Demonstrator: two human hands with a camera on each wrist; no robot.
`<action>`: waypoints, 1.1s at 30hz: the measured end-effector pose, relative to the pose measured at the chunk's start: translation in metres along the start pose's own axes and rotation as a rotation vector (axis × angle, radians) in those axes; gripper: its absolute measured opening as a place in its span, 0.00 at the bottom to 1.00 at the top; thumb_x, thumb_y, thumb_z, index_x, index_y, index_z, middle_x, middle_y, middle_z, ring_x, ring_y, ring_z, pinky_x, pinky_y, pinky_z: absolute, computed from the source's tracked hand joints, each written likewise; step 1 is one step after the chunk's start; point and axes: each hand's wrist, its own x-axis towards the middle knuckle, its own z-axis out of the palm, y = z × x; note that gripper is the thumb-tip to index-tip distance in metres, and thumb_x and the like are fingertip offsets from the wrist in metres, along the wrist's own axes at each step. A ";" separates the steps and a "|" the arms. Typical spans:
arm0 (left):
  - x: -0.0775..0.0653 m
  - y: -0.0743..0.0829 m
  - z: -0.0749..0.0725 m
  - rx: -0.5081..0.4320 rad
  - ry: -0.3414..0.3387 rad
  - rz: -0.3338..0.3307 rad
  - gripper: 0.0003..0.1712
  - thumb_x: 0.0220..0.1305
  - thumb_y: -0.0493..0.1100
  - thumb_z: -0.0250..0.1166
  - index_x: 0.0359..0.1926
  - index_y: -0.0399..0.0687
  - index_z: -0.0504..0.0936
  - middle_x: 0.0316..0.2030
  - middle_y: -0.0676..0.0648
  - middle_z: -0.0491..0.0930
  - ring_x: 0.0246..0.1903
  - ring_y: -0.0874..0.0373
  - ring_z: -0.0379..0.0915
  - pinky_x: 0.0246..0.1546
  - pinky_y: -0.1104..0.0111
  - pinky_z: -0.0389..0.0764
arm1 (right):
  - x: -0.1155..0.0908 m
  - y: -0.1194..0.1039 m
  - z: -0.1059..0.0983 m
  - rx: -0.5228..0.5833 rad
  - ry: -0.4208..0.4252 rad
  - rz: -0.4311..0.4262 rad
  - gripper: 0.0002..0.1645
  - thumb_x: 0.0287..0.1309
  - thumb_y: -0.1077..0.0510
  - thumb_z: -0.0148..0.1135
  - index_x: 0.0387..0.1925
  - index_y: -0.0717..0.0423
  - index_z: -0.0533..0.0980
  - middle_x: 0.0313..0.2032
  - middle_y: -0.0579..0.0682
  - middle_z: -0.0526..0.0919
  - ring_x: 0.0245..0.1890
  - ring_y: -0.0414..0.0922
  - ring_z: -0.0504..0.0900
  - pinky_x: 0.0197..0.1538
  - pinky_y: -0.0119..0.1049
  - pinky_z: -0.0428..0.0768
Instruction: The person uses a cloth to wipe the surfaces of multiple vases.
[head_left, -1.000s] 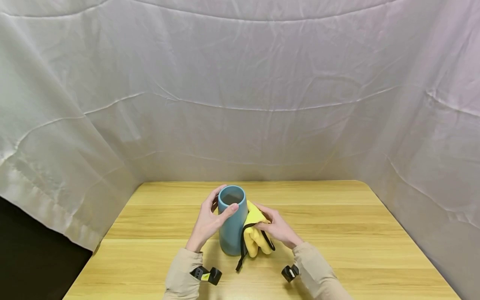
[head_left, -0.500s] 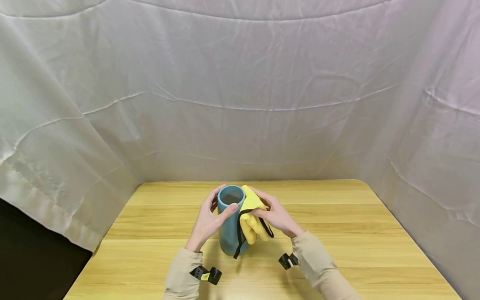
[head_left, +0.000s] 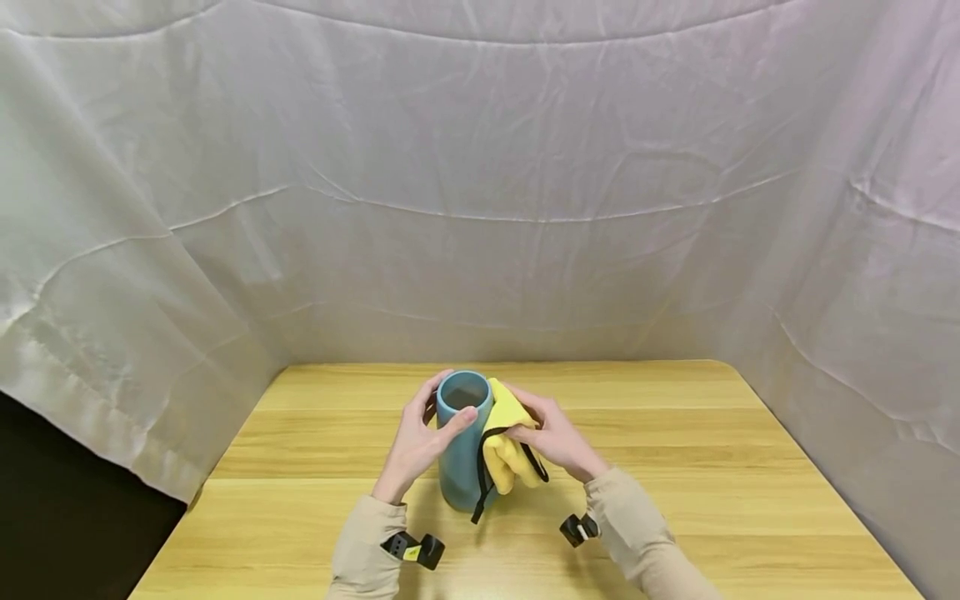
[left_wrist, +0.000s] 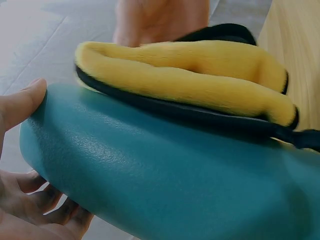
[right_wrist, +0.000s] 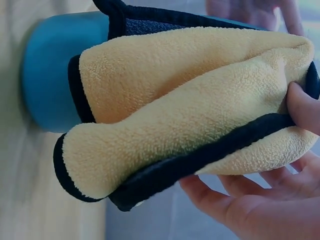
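A tall blue vase [head_left: 457,467] stands upright on the table, its round mouth facing up. My left hand [head_left: 414,442] grips it near the top, thumb at the near side of the rim and fingers round the far left side. In my right hand [head_left: 558,437] is a folded yellow cloth [head_left: 508,407] with black edging, pinched between thumb and fingers. The cloth lies against the vase's right side, and its black loop hangs down in front. Thick fleecy folds of the cloth [right_wrist: 190,85] show in the right wrist view, covering part of the vase [right_wrist: 55,75].
The wooden table [head_left: 750,500] spreads out on both sides of the vase. A pale fabric curtain [head_left: 510,275] surrounds the table at the back and sides. Small black cameras [head_left: 431,551] are strapped to both beige sleeves [head_left: 367,542].
My right hand slid the cloth up the vase's side toward the rim, then slightly back down. My left hand and the vase have stayed in place.
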 end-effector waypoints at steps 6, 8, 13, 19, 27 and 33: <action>0.000 -0.001 0.000 -0.003 0.003 -0.007 0.38 0.61 0.44 0.72 0.71 0.46 0.69 0.62 0.42 0.77 0.61 0.46 0.73 0.69 0.47 0.68 | -0.007 0.019 0.005 -0.008 -0.005 0.042 0.40 0.62 0.68 0.61 0.74 0.60 0.63 0.69 0.65 0.71 0.62 0.55 0.74 0.57 0.31 0.78; 0.000 -0.001 0.000 -0.002 0.005 -0.004 0.38 0.61 0.43 0.72 0.71 0.46 0.69 0.62 0.42 0.77 0.61 0.45 0.73 0.70 0.47 0.67 | -0.009 0.025 0.005 -0.013 -0.010 0.059 0.40 0.61 0.67 0.61 0.74 0.59 0.63 0.69 0.64 0.71 0.62 0.54 0.74 0.58 0.32 0.78; -0.001 -0.001 0.001 -0.002 0.003 -0.001 0.38 0.62 0.43 0.72 0.71 0.47 0.68 0.63 0.41 0.76 0.63 0.45 0.72 0.70 0.46 0.67 | -0.012 0.035 0.007 -0.004 -0.023 0.094 0.40 0.62 0.66 0.62 0.75 0.57 0.63 0.71 0.62 0.70 0.64 0.56 0.73 0.60 0.36 0.76; -0.002 0.002 0.005 0.004 0.005 -0.014 0.39 0.63 0.45 0.71 0.72 0.49 0.66 0.65 0.41 0.74 0.68 0.43 0.68 0.72 0.44 0.64 | -0.013 0.040 0.006 0.015 -0.035 0.097 0.41 0.62 0.66 0.64 0.75 0.57 0.61 0.71 0.63 0.69 0.65 0.56 0.73 0.59 0.32 0.76; -0.006 0.015 0.020 0.218 0.164 -0.041 0.46 0.53 0.56 0.77 0.69 0.47 0.70 0.63 0.41 0.67 0.62 0.44 0.69 0.64 0.46 0.71 | -0.016 0.043 0.004 0.042 -0.060 0.108 0.41 0.64 0.66 0.63 0.76 0.58 0.60 0.70 0.65 0.69 0.60 0.50 0.75 0.56 0.29 0.78; -0.006 0.021 0.031 0.367 0.314 -0.034 0.49 0.46 0.59 0.80 0.65 0.43 0.74 0.52 0.40 0.69 0.51 0.47 0.69 0.51 0.56 0.73 | -0.016 0.043 0.004 0.032 -0.059 0.113 0.41 0.64 0.66 0.62 0.76 0.57 0.60 0.71 0.64 0.69 0.61 0.53 0.75 0.57 0.33 0.79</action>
